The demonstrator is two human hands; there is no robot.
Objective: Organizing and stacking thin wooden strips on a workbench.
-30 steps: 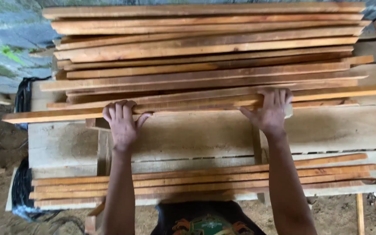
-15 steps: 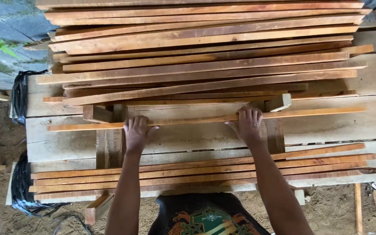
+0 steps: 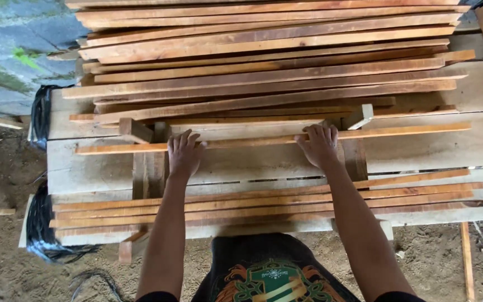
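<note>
Both your hands are down on one thin wooden slat (image 3: 264,140) lying lengthwise across the pale plank bench (image 3: 437,154). Your left hand (image 3: 183,155) presses on it left of the middle, fingers (image 3: 181,141) together and curled over the far edge. Your right hand (image 3: 320,146) sits further along, fingers spread a little and hooked over that same edge; I can't tell whether either hand truly grips the slat or only rests on it.

Just beyond the slat, a big stack of reddish slats (image 3: 269,61) fills the far half of the bench, ends ragged and uneven. Two short wooden blocks stand at the foot of it: one (image 3: 135,130) near your left hand, one (image 3: 358,117) just past your right.

On the near side, a smaller bundle of slats (image 3: 420,196) lies along the bench edge, right under your forearms. Black plastic sheeting (image 3: 41,223) hangs off the bench's left end. Dirt floor (image 3: 1,263) below, with loose strips of wood (image 3: 466,257) scattered to the right.
</note>
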